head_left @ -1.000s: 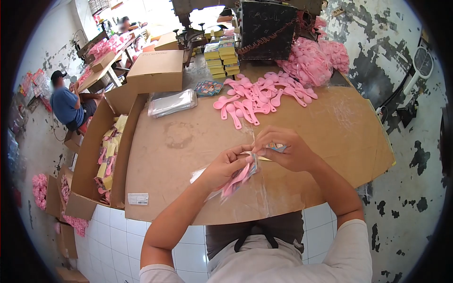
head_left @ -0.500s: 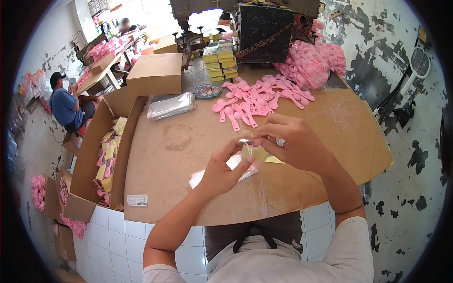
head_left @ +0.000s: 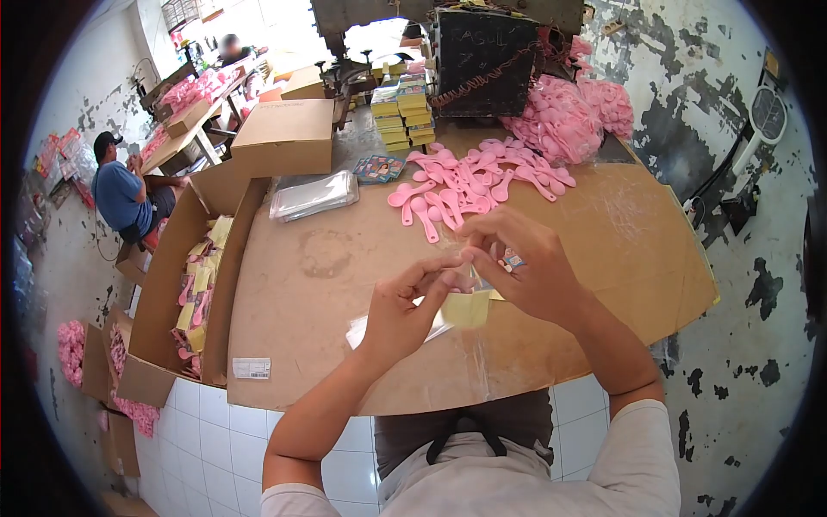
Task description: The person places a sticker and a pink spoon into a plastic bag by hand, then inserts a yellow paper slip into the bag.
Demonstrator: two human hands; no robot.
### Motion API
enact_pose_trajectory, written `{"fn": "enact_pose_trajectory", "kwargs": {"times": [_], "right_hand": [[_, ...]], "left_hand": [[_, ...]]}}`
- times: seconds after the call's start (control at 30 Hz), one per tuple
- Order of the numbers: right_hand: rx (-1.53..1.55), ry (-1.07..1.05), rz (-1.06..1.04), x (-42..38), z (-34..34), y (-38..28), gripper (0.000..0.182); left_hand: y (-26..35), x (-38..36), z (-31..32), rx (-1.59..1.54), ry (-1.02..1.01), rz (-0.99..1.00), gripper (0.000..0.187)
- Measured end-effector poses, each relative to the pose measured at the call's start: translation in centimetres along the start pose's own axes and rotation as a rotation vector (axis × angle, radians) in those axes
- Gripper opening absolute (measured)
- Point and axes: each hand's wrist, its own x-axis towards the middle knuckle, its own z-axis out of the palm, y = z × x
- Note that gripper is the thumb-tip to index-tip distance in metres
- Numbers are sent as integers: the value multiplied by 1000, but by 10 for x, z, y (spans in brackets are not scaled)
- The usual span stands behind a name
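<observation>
My left hand (head_left: 401,308) and my right hand (head_left: 527,265) meet over the cardboard-covered table, fingers pinched on the upper part of a small clear plastic bag (head_left: 479,277). A yellow card (head_left: 466,311) shows at the bag's lower end, and something pink, partly hidden by my fingers, is by the left fingertips. Under my left hand lies a stack of clear bags (head_left: 355,331). Behind my right fingers a printed card (head_left: 512,259) is partly visible. Farther off is a loose pile of pink spoons (head_left: 465,183).
An open carton (head_left: 234,284) at left holds packed spoons with yellow cards. Plastic sleeves (head_left: 314,196), printed cards (head_left: 379,169) and card stacks (head_left: 401,112) lie toward the back. A black box (head_left: 479,65) and bagged pink spoons (head_left: 556,121) stand behind. A person (head_left: 122,189) sits far left.
The yellow card has come lower and hangs more plainly below my fingers. My left hand has shifted slightly, and both hands' fingertips have drawn together at the bag's top.
</observation>
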Motion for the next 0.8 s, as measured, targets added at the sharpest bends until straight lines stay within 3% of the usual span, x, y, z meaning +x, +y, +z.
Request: {"fn": "enact_pose_trajectory", "kwargs": {"times": [0.07,0.17,0.47,0.57,0.63,0.7,0.77,0.8], "right_hand": [[-53,135,-109,2,6,2,18],[-363,80,-333,6,0,-3,18],[-767,-37,-450,1,12,-2,19],[-594,95,-244,7,6,10,17],[-479,91,-278,11,-19,27,9],[305,-101,362,2,-58,36,4],[536,-357,578,-19,-126,59,8],[749,-210,504,-37,-150,90,2]], "left_hand": [[-5,1,-1,-64,31,-15,26],[-1,-1,-1,-16,57,-4,28],[2,-4,-1,482,-8,164,35],[2,-2,-3,601,-44,229,37],[1,-1,-5,451,-8,95,38],[-2,0,-9,316,33,8,39],[-10,2,-14,196,67,-29,39],[-12,2,-15,167,71,-47,39]]}}
